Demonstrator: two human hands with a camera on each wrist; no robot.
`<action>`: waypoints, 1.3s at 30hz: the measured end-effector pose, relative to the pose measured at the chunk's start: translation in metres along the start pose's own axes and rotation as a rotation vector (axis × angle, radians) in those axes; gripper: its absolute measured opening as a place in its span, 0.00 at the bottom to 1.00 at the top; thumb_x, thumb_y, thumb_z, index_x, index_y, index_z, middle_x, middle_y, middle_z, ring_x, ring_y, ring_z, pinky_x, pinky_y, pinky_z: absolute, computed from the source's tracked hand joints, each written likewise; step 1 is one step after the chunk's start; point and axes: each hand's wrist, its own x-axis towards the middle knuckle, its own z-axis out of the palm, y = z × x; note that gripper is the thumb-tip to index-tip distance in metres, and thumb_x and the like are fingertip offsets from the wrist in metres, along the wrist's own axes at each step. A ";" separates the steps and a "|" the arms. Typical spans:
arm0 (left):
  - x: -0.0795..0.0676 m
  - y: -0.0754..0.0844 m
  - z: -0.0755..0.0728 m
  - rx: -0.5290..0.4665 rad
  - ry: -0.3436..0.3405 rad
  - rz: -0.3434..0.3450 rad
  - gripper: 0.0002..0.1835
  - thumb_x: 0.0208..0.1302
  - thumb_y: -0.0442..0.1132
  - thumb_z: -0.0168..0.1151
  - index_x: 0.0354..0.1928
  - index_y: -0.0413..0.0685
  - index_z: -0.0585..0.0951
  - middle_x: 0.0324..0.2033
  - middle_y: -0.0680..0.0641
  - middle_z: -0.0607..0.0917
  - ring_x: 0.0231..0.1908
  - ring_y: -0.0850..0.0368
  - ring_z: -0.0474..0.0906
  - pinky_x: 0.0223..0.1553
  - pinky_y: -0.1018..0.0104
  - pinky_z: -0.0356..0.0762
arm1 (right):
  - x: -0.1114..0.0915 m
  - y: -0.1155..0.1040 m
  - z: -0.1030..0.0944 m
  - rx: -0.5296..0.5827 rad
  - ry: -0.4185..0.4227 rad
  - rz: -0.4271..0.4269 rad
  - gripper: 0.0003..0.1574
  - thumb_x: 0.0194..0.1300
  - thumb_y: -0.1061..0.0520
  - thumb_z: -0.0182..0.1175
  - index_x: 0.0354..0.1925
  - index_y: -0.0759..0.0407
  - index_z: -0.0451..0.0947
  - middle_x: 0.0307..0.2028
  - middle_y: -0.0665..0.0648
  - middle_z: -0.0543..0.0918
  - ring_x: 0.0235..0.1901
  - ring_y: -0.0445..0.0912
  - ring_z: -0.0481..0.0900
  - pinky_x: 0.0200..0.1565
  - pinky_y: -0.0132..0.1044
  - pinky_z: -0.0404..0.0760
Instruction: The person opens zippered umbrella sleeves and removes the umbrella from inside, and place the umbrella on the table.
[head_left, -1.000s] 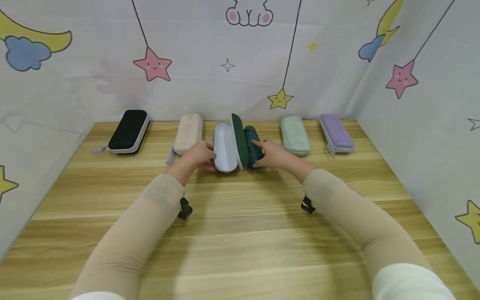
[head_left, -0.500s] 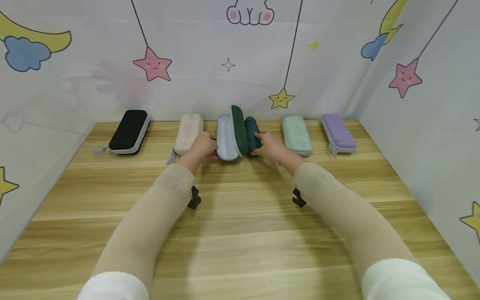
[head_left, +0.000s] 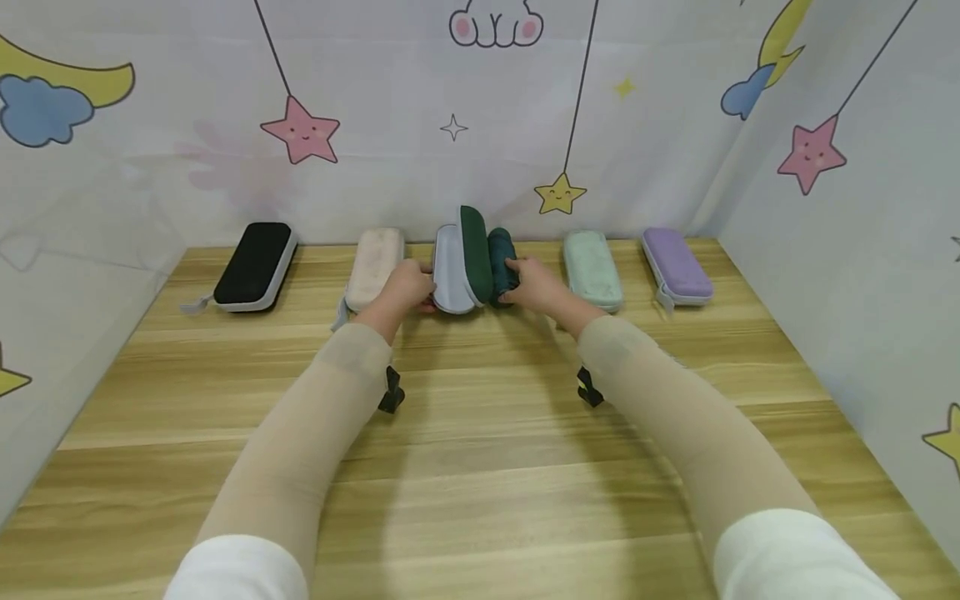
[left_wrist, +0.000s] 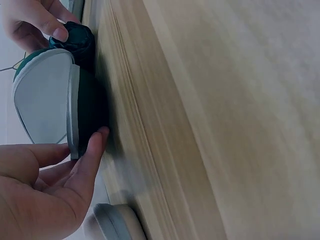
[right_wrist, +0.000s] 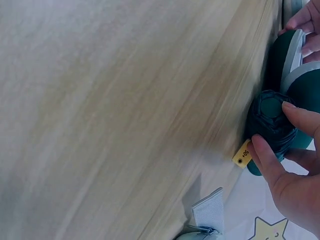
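Note:
A dark green zip case (head_left: 476,258) lies unzipped at the back middle, its pale grey inside showing and its lid tilted up to the right. My left hand (head_left: 407,286) grips the case's left side, thumb at the rim and fingers along the outer wall (left_wrist: 92,112). Right beside the lid is a folded dark green umbrella (head_left: 501,250), lying lengthwise toward the wall. My right hand (head_left: 540,288) holds it between thumb and fingers. A yellow tag (right_wrist: 242,155) marked 50+ sticks out near those fingers.
A black case (head_left: 257,262) and a cream case (head_left: 377,265) lie to the left. On the right are a mint case (head_left: 592,267) and a purple case (head_left: 677,263). Behind the wooden table (head_left: 480,450) hangs a printed cloth wall (head_left: 390,100).
Both hands have pushed the open case and the umbrella away from me, closer to the back wall. The other cases have stayed in place.

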 end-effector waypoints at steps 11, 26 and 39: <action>-0.007 -0.006 -0.001 -0.029 -0.027 0.024 0.27 0.73 0.30 0.48 0.72 0.38 0.62 0.53 0.33 0.77 0.34 0.49 0.79 0.42 0.58 0.82 | -0.005 -0.003 0.000 -0.059 -0.029 -0.005 0.49 0.63 0.51 0.68 0.73 0.62 0.55 0.70 0.69 0.59 0.68 0.60 0.60 0.65 0.48 0.62; -0.027 -0.002 -0.015 -0.011 0.068 0.094 0.24 0.73 0.39 0.47 0.68 0.38 0.68 0.52 0.37 0.79 0.43 0.43 0.81 0.44 0.56 0.80 | -0.040 0.016 -0.043 -0.128 -0.045 -0.108 0.44 0.66 0.53 0.64 0.72 0.64 0.57 0.70 0.67 0.59 0.67 0.61 0.60 0.64 0.52 0.62; -0.064 0.026 0.000 0.183 0.196 0.328 0.17 0.72 0.41 0.47 0.57 0.48 0.78 0.41 0.45 0.82 0.32 0.52 0.76 0.29 0.63 0.71 | -0.059 0.071 -0.081 -0.522 -0.133 -0.178 0.44 0.57 0.57 0.71 0.67 0.67 0.65 0.68 0.74 0.58 0.65 0.69 0.59 0.60 0.60 0.66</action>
